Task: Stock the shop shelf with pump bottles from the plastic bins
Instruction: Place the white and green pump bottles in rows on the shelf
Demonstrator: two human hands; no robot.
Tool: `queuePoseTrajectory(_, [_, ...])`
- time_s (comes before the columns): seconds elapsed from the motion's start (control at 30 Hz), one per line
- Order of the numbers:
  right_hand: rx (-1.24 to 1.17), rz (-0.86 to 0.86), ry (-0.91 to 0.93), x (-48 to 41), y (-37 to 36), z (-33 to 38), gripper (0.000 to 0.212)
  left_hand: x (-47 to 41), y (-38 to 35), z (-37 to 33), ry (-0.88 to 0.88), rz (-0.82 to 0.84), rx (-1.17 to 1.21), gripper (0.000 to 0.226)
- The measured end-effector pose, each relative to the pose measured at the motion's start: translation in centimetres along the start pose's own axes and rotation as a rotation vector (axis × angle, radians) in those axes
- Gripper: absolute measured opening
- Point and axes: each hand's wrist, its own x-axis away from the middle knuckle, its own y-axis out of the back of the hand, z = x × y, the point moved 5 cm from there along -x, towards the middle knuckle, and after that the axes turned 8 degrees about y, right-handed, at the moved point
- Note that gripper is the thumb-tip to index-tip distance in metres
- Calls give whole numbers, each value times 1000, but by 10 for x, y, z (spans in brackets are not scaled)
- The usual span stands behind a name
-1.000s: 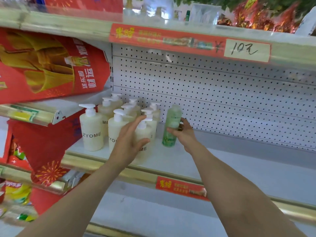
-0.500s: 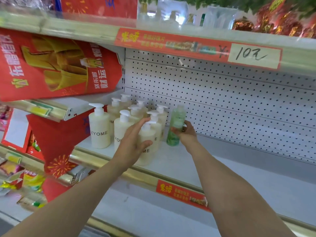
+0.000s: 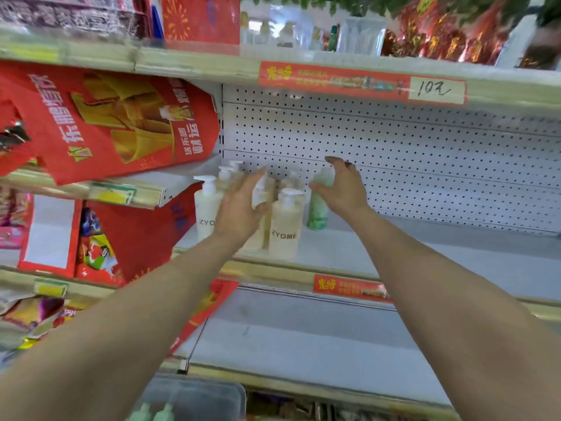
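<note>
**A:** From the head view, where is the green bottle?

**B:** The green pump bottle [image 3: 317, 208] stands upright on the shelf [image 3: 394, 253]. It is toward the back by the pegboard panel [image 3: 425, 165], just right of the cluster of cream ZYOME pump bottles [image 3: 285, 226]. Half a second ago the right hand was wrapped round it. Now the right hand [image 3: 344, 189] is just beside it, fingers spread wide and holding nothing.

**A:** And the left?

**B:** The left hand [image 3: 239, 209] had its palm against a front cream bottle. Now its fingers are straight and loose in front of the cluster. Blur keeps me from saying whether it touches one, but it grips nothing.

**A:** So that bottle is placed?

**B:** I'd judge so, since it stands on its own with both hands off it. At the bottom edge of the view, a clear plastic bin [image 3: 206, 393] shows green pump tops [image 3: 153, 413], so more stock likely waits. The sensible next move would be a reach down to that bin.
</note>
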Motion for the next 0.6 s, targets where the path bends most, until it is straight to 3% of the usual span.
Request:
queuePoseTrajectory(0.23, [113, 38, 134, 57, -12, 112, 67, 15, 105, 18, 65, -44, -217, 63])
queuePoseTrajectory(0.4, [90, 116, 56, 98, -42, 154, 65, 47, 138, 47, 167, 15, -325, 59])
queuePoseTrajectory(0.6, [25, 221, -48, 156, -93, 165, 64, 93, 127, 99, 280, 151, -358, 58])
